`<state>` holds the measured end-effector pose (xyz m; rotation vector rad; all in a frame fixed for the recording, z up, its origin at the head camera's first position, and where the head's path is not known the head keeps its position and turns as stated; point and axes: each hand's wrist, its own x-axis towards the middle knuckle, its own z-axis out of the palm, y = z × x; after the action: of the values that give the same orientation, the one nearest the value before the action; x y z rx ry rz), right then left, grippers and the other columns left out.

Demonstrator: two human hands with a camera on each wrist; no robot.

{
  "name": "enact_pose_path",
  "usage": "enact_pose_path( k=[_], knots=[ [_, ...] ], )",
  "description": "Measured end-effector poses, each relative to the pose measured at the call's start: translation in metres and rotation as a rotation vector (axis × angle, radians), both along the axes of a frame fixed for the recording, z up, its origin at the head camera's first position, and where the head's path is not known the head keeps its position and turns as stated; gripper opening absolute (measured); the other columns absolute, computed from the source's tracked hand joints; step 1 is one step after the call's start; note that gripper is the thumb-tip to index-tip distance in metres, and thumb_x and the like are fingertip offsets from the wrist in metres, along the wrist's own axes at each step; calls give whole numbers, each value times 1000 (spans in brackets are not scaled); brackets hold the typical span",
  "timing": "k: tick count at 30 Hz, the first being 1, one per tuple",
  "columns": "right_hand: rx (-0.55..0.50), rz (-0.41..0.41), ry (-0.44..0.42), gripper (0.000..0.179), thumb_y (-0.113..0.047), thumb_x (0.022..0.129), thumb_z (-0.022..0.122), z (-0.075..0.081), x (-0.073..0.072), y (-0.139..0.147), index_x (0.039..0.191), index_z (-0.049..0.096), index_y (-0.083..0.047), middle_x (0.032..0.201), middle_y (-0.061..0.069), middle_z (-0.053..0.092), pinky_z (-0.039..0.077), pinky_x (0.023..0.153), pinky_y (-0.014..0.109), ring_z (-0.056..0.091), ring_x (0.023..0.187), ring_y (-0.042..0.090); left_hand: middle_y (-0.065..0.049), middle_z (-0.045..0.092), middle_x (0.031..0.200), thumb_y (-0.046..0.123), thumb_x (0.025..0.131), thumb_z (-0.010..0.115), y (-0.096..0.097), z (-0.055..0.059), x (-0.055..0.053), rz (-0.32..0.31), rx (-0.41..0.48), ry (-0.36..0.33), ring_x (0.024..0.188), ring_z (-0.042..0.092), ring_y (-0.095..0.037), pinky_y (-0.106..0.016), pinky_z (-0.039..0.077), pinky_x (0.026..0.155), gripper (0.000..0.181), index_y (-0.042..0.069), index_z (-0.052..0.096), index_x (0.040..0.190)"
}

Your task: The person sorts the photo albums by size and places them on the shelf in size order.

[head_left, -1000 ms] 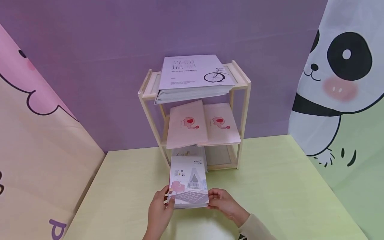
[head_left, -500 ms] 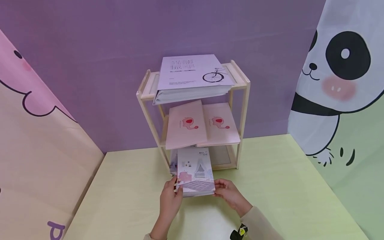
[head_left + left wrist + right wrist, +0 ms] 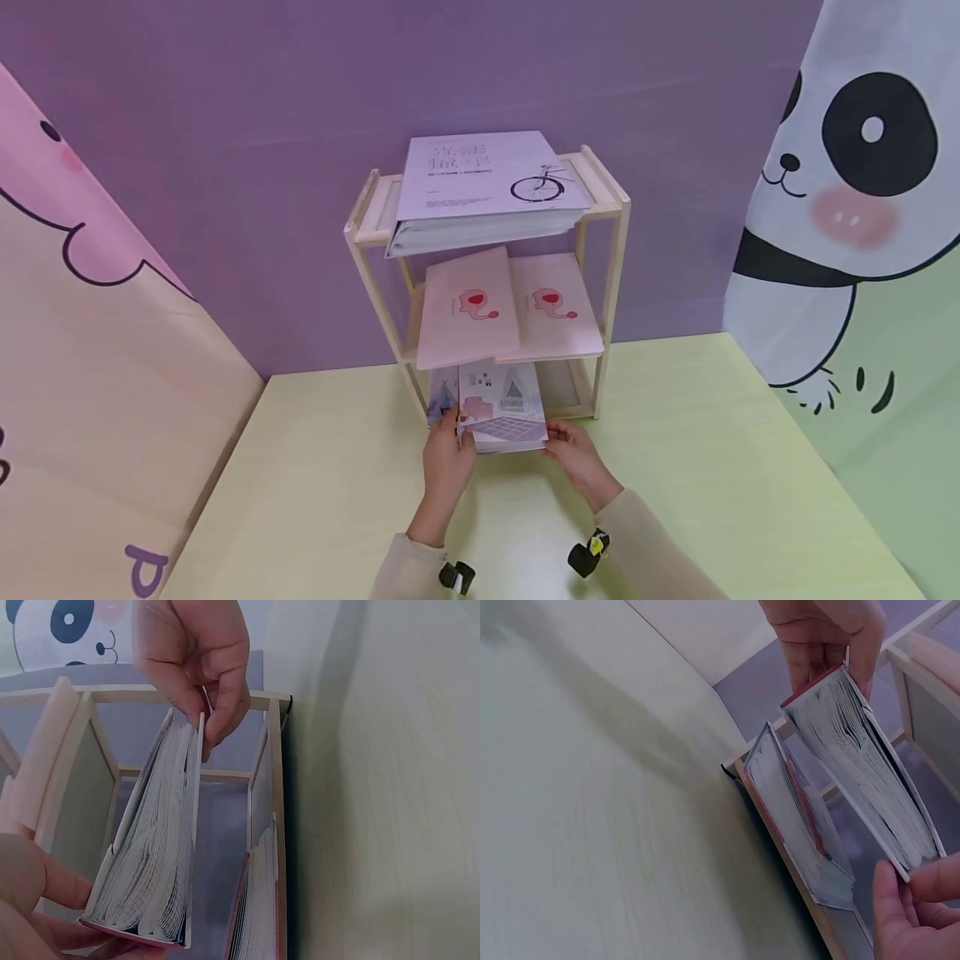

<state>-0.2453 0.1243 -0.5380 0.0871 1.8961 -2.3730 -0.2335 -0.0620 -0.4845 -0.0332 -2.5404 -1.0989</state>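
A thick book point(image 3: 504, 410) with a pale cover, a pink figure and a grey tower print lies level at the bottom tier of a small wooden rack point(image 3: 617, 267). My left hand point(image 3: 448, 463) grips its near left corner, and my right hand point(image 3: 579, 465) pinches the near right corner. In the left wrist view the page edges of the book point(image 3: 154, 847) face the camera, held between both hands. Its far end is hidden under the middle shelf. Another book point(image 3: 791, 810) rests on the bottom shelf, left of and lower than the held one, with a gap between them.
Two pink elephant booklets point(image 3: 468, 308) overhang the middle shelf above the held book. A large thick bicycle-cover book point(image 3: 480, 179) lies on top of the rack. A purple wall point(image 3: 300, 208) stands behind, and a pale green tabletop point(image 3: 705, 467) spreads around.
Both hands have moved the book forward and to the right, deeper under the middle shelf. The other book on the bottom shelf now shows to its left.
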Motion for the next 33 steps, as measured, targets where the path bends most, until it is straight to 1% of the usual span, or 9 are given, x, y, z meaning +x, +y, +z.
enact_pose_path(
  k=[10,19,25,26,27,28,30,32,33],
  knots=[
    [-63,-49,50,35,18,88,36,-7,-22,3,122,37,27,111,30,51,50,77,19,57,87,12,-27,60,100,2,85,56,14,-1,-23,8,22,1,81,59,-40,-52,48,68,38,-12,56,120],
    [-143,-118,60,33,12,94,31,-9,-36,1,123,34,28,101,13,55,49,74,15,56,80,5,-28,61,104,3,87,53,21,0,-39,1,29,-35,84,59,-41,-53,47,68,38,-11,55,122],
    [-190,-167,93,32,9,96,31,-8,-46,1,122,35,28,103,18,54,49,77,17,57,82,7,-26,62,105,3,89,50,25,2,-49,-22,54,-53,86,60,-39,-51,47,71,37,-10,55,123],
    [-229,-165,127,31,9,96,32,-48,-69,7,122,38,26,104,19,55,49,78,19,58,84,9,-25,62,106,4,89,50,25,2,-51,-25,60,-61,86,60,-38,-51,47,72,37,-9,55,124],
    [-281,-154,187,30,6,97,37,-68,-81,11,120,43,23,104,19,56,50,80,20,60,86,11,-25,62,106,4,90,50,26,2,-53,-28,66,-70,85,60,-37,-51,47,72,37,-9,55,124],
    [-323,-150,222,29,6,96,38,-71,-84,13,119,45,22,106,21,57,50,82,23,61,89,14,-24,63,107,5,90,50,27,2,-55,-30,71,-78,84,60,-36,-51,47,72,37,-8,55,124],
    [-413,-131,318,26,0,97,45,-112,-108,19,115,52,16,108,23,58,51,84,26,62,93,20,-23,63,107,5,90,49,28,1,-58,-35,88,-99,78,59,-31,-47,47,69,37,-8,55,125],
    [-472,-124,350,23,0,96,47,-129,-117,23,113,55,13,107,20,60,51,86,30,62,95,22,-23,64,102,5,90,48,29,1,-60,-43,96,-108,66,54,-24,-40,44,59,36,-7,56,123],
    [-490,-126,370,22,-2,96,48,-110,-106,21,112,57,12,105,18,60,52,84,29,62,95,21,-22,65,96,4,90,47,30,-1,-61,-50,101,-110,60,49,-22,-36,41,54,36,-6,57,123]
  ],
)
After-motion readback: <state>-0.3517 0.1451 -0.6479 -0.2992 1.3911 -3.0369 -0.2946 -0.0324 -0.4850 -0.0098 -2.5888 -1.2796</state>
